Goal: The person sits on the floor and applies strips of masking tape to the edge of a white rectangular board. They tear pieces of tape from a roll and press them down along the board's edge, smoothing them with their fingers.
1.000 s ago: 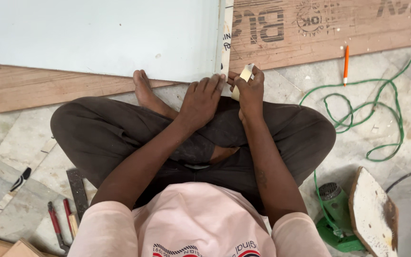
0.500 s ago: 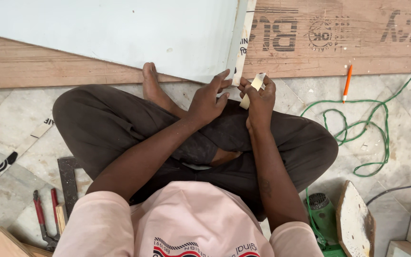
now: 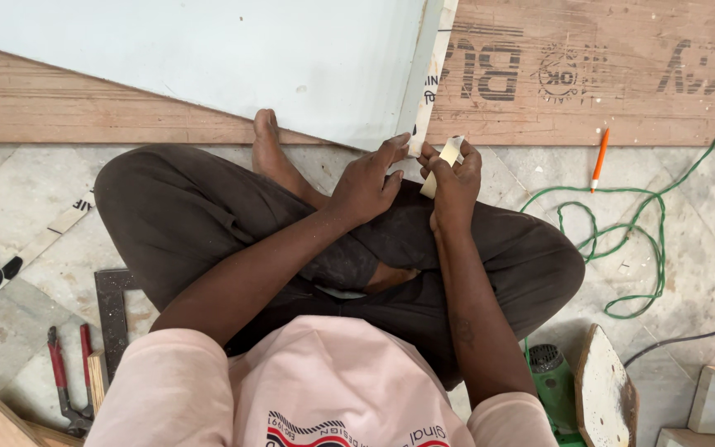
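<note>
The right hand (image 3: 455, 184) pinches a small pale strip (image 3: 441, 165); the left hand (image 3: 367, 184), fingers loosely extended, touches the white panel's (image 3: 208, 58) corner, best kept steady.

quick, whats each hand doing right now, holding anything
Left hand: fingertips on the corner of the pale laminated board, gripping nothing visible.
Right hand: closed on a small pale strip.

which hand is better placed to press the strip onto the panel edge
Left, probably. The left hand has its fingertips at the corner of the pale blue flat panel, while the right hand is occupied holding the small cream strip.
</note>
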